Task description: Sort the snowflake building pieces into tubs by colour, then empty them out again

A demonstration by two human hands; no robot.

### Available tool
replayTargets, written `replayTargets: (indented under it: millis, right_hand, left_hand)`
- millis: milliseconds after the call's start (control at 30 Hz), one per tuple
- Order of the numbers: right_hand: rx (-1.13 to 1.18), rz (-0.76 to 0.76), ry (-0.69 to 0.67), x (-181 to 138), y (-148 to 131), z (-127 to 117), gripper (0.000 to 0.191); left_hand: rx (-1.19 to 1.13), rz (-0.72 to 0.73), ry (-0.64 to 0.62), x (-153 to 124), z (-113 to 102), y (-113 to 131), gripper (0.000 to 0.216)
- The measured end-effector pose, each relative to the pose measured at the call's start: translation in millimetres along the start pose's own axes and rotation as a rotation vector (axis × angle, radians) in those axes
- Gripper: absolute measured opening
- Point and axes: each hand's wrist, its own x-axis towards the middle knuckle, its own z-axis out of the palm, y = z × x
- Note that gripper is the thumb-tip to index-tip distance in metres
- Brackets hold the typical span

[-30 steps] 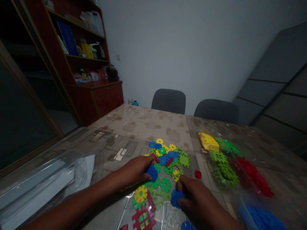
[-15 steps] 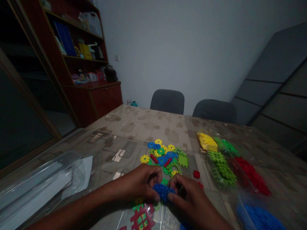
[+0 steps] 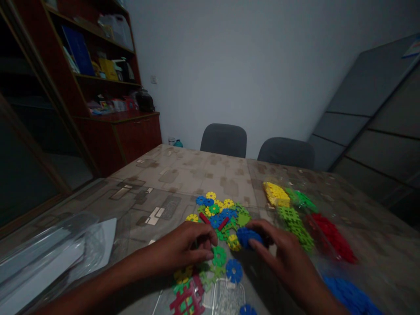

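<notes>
My right hand (image 3: 282,251) grips a bundle of blue toothed plastic discs (image 3: 248,238) between thumb and fingers, held above the table. My left hand (image 3: 192,245) is loosely curled, thumb apart from the fingers, with nothing visible in it. Just beside its fingertips lies a green notched disc (image 3: 219,256). A single blue notched disc (image 3: 234,271) rests on the table between the hands, and another blue disc (image 3: 247,310) is at the bottom edge. Near the left wrist is a maroon lattice piece (image 3: 188,297) with green and yellow parts.
Beyond the hands lies a pile of yellow, blue and green pieces with red sticks (image 3: 223,224). Clear containers on the right hold yellow (image 3: 276,194), lime green (image 3: 295,227), red (image 3: 333,236) and blue pieces (image 3: 351,295). Clear plastic packaging (image 3: 65,253) sits left.
My hands have parted. The right hand has carried the blue discs up and rightward, the left has let go of them, and a single blue disc now shows on the table.
</notes>
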Motion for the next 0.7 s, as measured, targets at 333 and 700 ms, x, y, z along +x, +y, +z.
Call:
replayTargets:
  millis: [333, 700]
  right_hand:
    - [-0.423, 0.235, 0.316, -22.6, 63.5, -126.5, 0.042]
    - [-0.223, 0.421, -0.007, -95.9, 136.4, -175.2, 0.023]
  left_hand:
    - [0.198, 0.013, -0.009, -0.8, -8.9, -4.6, 0.012]
    - [0.277, -0.006, 0.009, -3.2, -42.7, -11.5, 0.026]
